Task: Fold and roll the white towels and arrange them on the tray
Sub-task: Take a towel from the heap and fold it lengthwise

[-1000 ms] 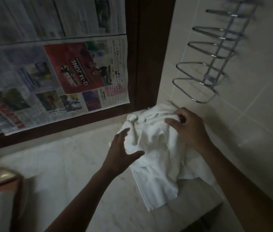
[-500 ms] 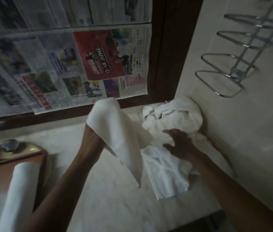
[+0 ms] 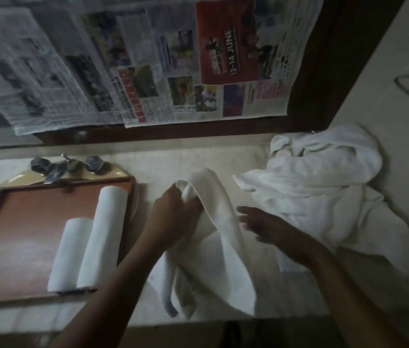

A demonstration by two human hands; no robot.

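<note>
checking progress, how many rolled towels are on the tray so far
2: a longer rolled towel along the tray's right side, and a shorter rolled towel touching its left. None seems hidden.

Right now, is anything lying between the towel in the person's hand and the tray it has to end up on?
Nothing visible does. The left hand grips the towel just right of the tray, with only bare counter between. Two rolled towels fill the tray's right side; its left side is free. The right hand is open beside the towel.
</note>
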